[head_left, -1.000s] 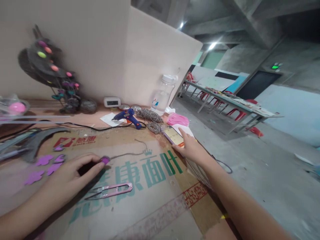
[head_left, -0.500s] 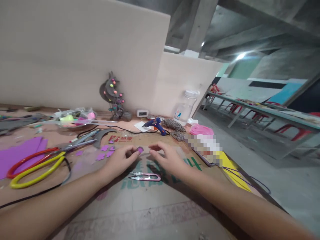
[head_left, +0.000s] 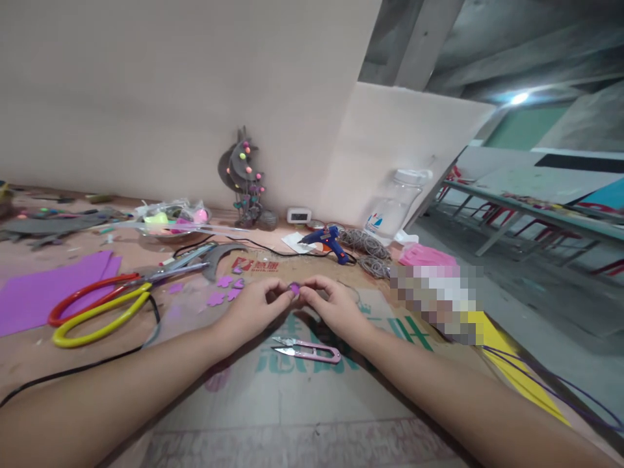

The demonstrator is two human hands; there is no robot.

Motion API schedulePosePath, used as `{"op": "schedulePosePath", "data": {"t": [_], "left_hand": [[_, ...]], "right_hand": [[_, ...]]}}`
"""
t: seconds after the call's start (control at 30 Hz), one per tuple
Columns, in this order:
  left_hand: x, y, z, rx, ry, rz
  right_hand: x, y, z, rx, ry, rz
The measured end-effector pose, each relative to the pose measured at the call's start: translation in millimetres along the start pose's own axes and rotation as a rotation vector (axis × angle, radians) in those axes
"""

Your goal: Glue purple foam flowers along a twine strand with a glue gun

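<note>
A small purple piece with a dark edge (head_left: 294, 288) is pinched between the fingertips of my left hand (head_left: 266, 304) and my right hand (head_left: 331, 304), above the cardboard. Just below them lie pink thread snips (head_left: 312, 351), blades pointing left. Several purple foam cutouts (head_left: 224, 281) are scattered left of my left hand. Farther left, scissors with red and yellow handles (head_left: 102, 312) rest beside purple foam sheets (head_left: 58, 286).
Behind my hands are a blue glue gun (head_left: 331, 244), grey cord bundles (head_left: 365, 244), a clear bottle (head_left: 394, 208), a small white clock (head_left: 299, 215) and a grey moon ornament (head_left: 244, 175). Yellow sheet (head_left: 521, 377) lies right; a bagged bowl (head_left: 173, 224) stands back left.
My right hand has closed in and now grips the purple piece together with my left hand. The camera view has turned a little left, so the table's things appear farther right.
</note>
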State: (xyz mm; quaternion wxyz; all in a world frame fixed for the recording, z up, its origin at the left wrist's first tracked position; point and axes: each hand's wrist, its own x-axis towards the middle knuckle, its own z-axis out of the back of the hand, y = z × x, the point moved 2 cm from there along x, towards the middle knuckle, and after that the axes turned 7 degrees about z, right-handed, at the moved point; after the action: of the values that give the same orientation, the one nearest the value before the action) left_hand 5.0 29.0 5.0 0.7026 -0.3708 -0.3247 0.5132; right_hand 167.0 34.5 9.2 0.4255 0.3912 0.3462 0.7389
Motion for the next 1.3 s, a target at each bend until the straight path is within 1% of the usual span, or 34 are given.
{"op": "schedulePosePath", "data": {"t": [0.17, 0.23, 0.3, 0.37, 0.47, 0.53, 0.7, 1.0, 1.3], "left_hand": [[-1.2, 1.0, -1.0, 0.010, 0.029, -0.007], [-0.8, 2.6, -1.7, 0.019, 0.041, -0.025], [0.2, 4.0, -2.0, -0.017, 0.043, -0.034], [1.4, 4.9, -1.2, -0.086, 0.022, -0.026], [2.9, 5.0, 2.2, -0.142, -0.047, -0.016], [3.5, 4.8, 4.3, -0.137, -0.071, -0.026], [5.3, 5.3, 4.8, -0.103, -0.058, -0.068], [5.8, 7.3, 1.4, -0.111, -0.021, -0.030], [3.7, 4.2, 2.2, -0.048, -0.019, -0.009]], "right_hand": [[1.1, -0.8, -1.3, -0.037, 0.027, -0.033], [1.0, -0.3, -0.4, -0.080, 0.013, -0.027], [0.8, 0.6, 0.7, -0.121, -0.018, -0.019], [0.5, 1.2, 0.9, -0.142, -0.035, -0.013], [0.0, 0.9, -0.6, -0.120, -0.007, -0.006], [-0.2, 0.6, -1.5, -0.119, 0.014, 0.008], [-0.2, 1.6, -1.8, -0.161, 0.039, 0.049], [-0.4, -1.2, -2.9, -0.258, 0.063, 0.112], [-1.0, -4.8, -3.9, -0.262, 0.081, 0.125]]}}
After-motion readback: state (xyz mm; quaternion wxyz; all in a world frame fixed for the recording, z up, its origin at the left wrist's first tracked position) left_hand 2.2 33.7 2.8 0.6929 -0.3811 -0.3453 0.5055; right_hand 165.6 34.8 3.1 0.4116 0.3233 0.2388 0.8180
